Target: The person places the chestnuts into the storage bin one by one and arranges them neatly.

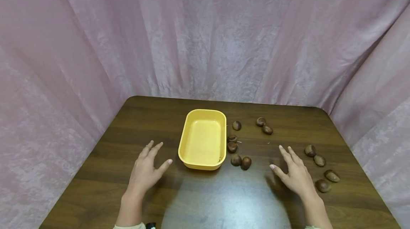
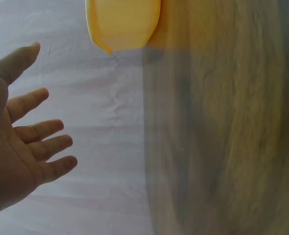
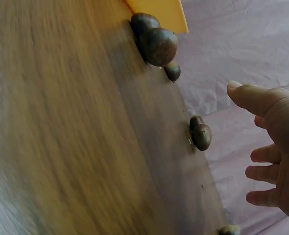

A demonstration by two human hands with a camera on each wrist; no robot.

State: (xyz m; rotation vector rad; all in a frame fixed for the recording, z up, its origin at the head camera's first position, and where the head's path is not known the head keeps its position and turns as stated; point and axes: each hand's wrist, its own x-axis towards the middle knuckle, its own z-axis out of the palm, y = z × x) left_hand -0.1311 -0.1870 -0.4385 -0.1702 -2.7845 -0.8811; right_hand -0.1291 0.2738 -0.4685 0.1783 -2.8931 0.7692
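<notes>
A yellow rectangular tub (image 1: 203,138) stands on the table, with only a few small dark specks in its near right corner. My left hand (image 1: 145,172) hovers to the left of the tub, fingers spread and holding nothing. On the other side my right hand (image 1: 295,175) is raised over the table with its fingers apart and nothing in them. Several chestnuts lie close along the tub's right side, among them one reddish chestnut (image 1: 246,162). A pair of chestnuts (image 1: 264,126) sits farther back. More chestnuts (image 1: 322,185) lie to the right of my right hand.
The brown wooden table (image 1: 105,172) has rounded far corners. Pink velvety curtains (image 1: 205,36) hang behind it and at both sides. A bright light reflection covers the table's near middle. Tiny pale bits (image 1: 239,141) lie near the chestnuts.
</notes>
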